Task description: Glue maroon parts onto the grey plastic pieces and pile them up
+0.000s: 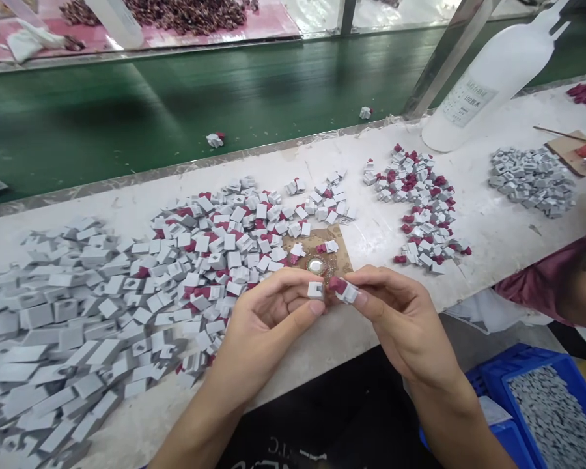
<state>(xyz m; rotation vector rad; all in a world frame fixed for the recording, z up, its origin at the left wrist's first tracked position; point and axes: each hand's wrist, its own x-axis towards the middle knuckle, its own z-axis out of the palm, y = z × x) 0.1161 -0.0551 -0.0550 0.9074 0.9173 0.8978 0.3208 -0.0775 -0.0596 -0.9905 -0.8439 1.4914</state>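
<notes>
Over the bench [317,348], near edge: grey block [315,290] pinched in left hand [264,319], notch turned right. Maroon-and-grey piece [344,291] pinched in right hand [406,319], long axis slanting, maroon end toward the block — near, not visibly touching. Beyond, brown board [342,244] with metal disc [316,265]; loose pile [229,241] leftward — nothing between block and piece.

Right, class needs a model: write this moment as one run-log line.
left hand: holding grey block | right hand: holding maroon-and-grey piece | parts: not joined | brown card: on table
</notes>
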